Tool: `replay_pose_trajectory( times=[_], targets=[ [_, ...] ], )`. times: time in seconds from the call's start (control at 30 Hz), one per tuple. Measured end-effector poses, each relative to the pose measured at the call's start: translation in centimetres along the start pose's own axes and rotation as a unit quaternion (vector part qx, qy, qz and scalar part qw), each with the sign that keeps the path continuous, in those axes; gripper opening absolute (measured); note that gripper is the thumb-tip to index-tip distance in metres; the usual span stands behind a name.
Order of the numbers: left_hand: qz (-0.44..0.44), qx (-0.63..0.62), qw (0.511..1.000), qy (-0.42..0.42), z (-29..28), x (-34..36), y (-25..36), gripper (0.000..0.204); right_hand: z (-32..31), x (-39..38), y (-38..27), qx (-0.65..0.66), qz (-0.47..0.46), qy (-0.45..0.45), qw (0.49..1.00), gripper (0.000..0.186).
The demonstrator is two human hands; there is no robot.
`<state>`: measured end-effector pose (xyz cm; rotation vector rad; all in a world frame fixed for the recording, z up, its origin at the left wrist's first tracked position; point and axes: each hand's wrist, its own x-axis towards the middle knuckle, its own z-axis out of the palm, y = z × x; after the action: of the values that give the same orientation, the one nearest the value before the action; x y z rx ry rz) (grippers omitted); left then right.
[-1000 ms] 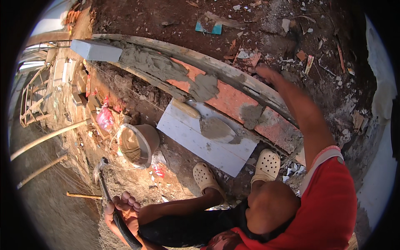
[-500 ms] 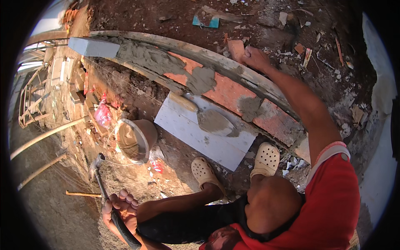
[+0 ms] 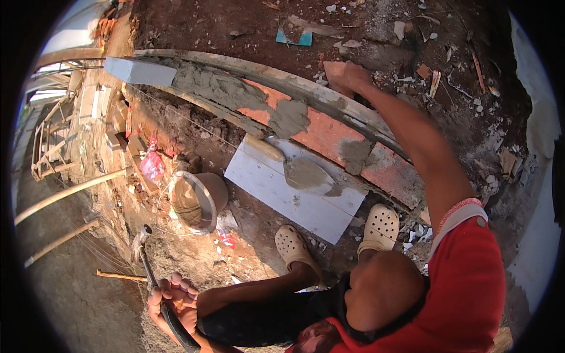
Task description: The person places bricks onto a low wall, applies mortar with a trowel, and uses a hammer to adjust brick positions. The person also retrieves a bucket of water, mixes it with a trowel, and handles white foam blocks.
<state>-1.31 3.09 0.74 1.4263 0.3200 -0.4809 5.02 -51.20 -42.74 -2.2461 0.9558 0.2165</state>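
My left hand (image 3: 175,303) is closed round the black grip of a claw hammer (image 3: 150,272), its metal head up and away from the ground. Out beyond the long board, my right hand (image 3: 357,78) grips the right end of an orange-red brick (image 3: 335,72); its fingertips are partly hidden. Between the hands runs a row of bricks (image 3: 321,130) with wet grey mortar (image 3: 215,88) spread over part of it. A trowel (image 3: 265,147) with a wooden handle and mortar on its blade lies on a pale tile (image 3: 335,219) before my feet.
A bucket (image 3: 219,194) stands left of the tile. A grey-white block (image 3: 141,70) sits at the row's far left end. A taut string (image 3: 194,125) crosses low over the ground. Timber formwork (image 3: 259,67) edges the row, and rubble (image 3: 418,232) lies by my right foot.
The view has shifted slightly. My right hand has turned a little on the brick and covers more of its end. My left hand keeps its hold on the hammer.
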Motion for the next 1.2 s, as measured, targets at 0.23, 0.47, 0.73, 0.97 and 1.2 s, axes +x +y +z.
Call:
replay_pose_trajectory(
  times=[0.23, 0.47, 0.73, 0.97, 1.2],
  targets=[
    [-0.015, -0.004, 1.000, 0.022, -0.5, 1.1, 0.1, 0.026, -4.7, -2.6, 4.4, 0.155, -0.057, 0.026, 0.986, 0.061],
    [-0.012, -0.053, 0.998, -0.014, -0.7, 2.7, 0.6, 0.022, -11.7, -6.6, 11.8, -0.158, -0.105, 0.076, 0.979, 0.020],
    [-0.039, 0.015, 0.999, 0.025, 1.1, 3.4, 0.5, 0.023, -7.4, -14.2, 17.4, -0.298, -0.427, 0.019, 0.853, 0.017],
    [-0.036, 0.035, 0.997, 0.059, 1.8, 4.3, -0.2, 0.025, -4.4, -11.7, 19.2, -0.422, -0.492, -0.123, 0.751, 0.009],
    [-0.122, 0.005, 0.992, -0.021, 1.8, 5.3, 0.1, 0.025, -1.1, -10.1, 23.3, -0.362, -0.460, -0.122, 0.802, 0.011]
  ],
)
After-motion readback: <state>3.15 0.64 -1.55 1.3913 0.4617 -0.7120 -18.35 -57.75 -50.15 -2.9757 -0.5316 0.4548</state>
